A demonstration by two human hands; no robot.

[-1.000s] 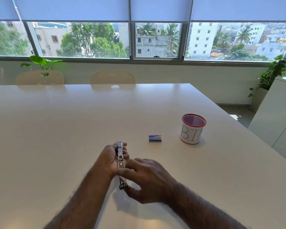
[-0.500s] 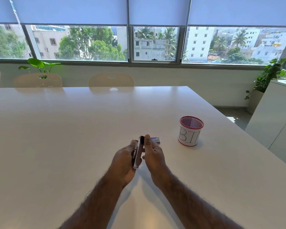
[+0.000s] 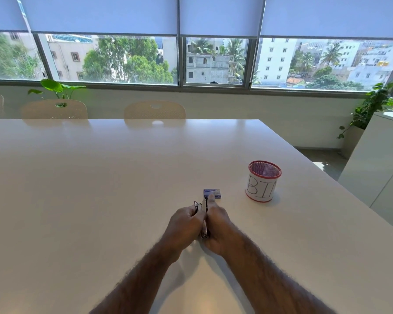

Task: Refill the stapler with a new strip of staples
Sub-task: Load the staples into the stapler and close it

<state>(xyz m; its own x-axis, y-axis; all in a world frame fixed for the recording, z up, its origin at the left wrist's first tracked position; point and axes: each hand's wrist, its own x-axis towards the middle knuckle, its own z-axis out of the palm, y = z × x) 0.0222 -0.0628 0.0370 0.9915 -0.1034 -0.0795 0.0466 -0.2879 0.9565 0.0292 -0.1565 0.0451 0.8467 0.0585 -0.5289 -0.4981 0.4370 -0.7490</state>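
Observation:
A small metal stapler [image 3: 201, 206] is held between both hands just above the white table [image 3: 100, 189], its far end spread into two parts that stick out past the fingers. My left hand [image 3: 185, 225] grips its left side. My right hand [image 3: 216, 227] presses against its right side, with the thumb pointing forward. A small blue staple box [image 3: 214, 193] lies on the table just beyond my right thumb. No loose staple strip is visible.
A mesh cup with a red rim and a paper label reading "BIN" [image 3: 262, 182] stands to the right of the box. Two chairs [image 3: 154, 111] stand at the table's far edge. A white cabinet [image 3: 381, 168] is off the table's right side.
The hands came together around the stapler and lifted it from lying flat in my left palm to standing on edge. The two hands now press closer together, with the stapler's far end spread apart.

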